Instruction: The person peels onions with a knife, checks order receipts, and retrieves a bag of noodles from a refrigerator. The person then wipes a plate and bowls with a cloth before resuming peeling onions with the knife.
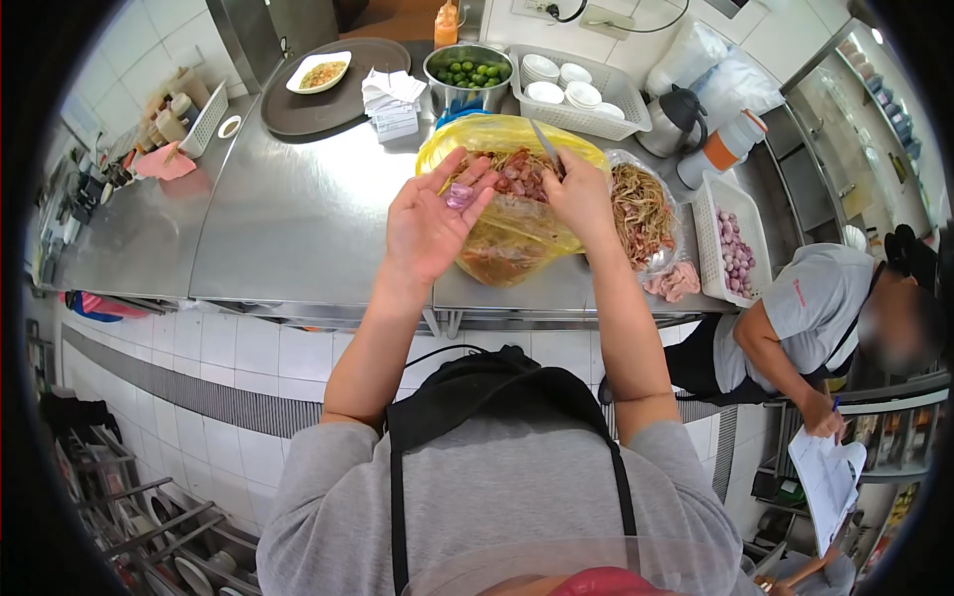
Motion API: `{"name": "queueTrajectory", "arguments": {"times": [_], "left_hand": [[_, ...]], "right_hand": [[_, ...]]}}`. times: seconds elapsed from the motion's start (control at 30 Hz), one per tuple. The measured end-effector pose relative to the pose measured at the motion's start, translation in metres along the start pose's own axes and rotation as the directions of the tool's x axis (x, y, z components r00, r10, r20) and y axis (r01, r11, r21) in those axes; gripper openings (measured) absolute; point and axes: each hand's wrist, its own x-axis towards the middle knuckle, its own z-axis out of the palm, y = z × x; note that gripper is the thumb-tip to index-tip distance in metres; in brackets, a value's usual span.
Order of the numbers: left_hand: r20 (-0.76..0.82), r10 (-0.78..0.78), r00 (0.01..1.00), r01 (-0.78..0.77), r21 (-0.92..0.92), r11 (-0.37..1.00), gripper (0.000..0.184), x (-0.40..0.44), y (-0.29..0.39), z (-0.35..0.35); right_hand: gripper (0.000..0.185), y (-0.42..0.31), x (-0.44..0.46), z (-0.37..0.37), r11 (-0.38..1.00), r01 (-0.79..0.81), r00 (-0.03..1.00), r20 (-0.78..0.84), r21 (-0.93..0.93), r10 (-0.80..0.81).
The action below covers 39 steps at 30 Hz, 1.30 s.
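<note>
My left hand point(434, 221) is turned palm up, fingers spread, with a shiny peeled purple shallot point(459, 196) resting against them. In my right hand point(579, 197) is a small knife point(544, 142), its blade pointing up and to the left. Both hands are over a yellow plastic bag point(517, 260), opened wide on the steel counter. Inside it lie reddish unpeeled shallots point(522, 174) with dry roots and skins. Right of the bag, a clear plastic bag holds brown stringy trimmings point(641, 211). A white basket point(708, 233) contains peeled shallots point(735, 260).
Behind the bag stand a steel bowl point(432, 72) of green limes, a crate point(636, 121) of white dishes and a kettle point(676, 117). A brown tray point(383, 62) carries a dish of food. At right, a co-worker point(810, 308) holds a pen and papers point(827, 482).
</note>
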Motion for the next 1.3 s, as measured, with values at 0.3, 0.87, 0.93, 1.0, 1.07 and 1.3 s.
{"name": "queueTrajectory", "arguments": {"times": [0.3,0.87,0.93,1.0,1.07,1.3], "left_hand": [[0.01,0.047,0.999,-0.048,0.181,0.982,0.045,0.002,-0.012,0.003],[0.024,-0.03,0.999,0.022,0.282,0.959,0.045,-0.005,-0.029,0.022],[0.009,-0.174,0.985,0.165,0.276,0.947,0.044,-0.009,-0.049,0.024],[-0.003,-0.334,0.943,0.324,0.249,0.913,0.043,-0.016,-0.072,0.022],[0.007,-0.5,0.866,0.488,0.206,0.848,0.042,-0.014,-0.108,0.016],[0.008,-0.538,0.843,0.538,0.01,0.843,0.053,0.083,-0.262,0.056]], "right_hand": [[0.019,-0.042,-0.005,-0.012,0.853,-0.12,0.949,0.311,0.509,-0.052],[0.036,0.029,-0.004,-0.006,0.999,-0.042,0.999,-0.016,0.026,0.042],[0.035,0.032,-0.009,-0.018,0.989,-0.031,0.995,-0.093,0.142,0.045],[0.036,0.036,-0.017,-0.048,0.969,-0.202,0.978,-0.026,0.143,0.208],[0.036,0.046,-0.035,-0.082,0.944,-0.326,0.945,0.002,0.041,0.326],[0.032,0.086,-0.11,-0.174,0.866,-0.474,0.801,-0.33,0.161,0.5]]}}
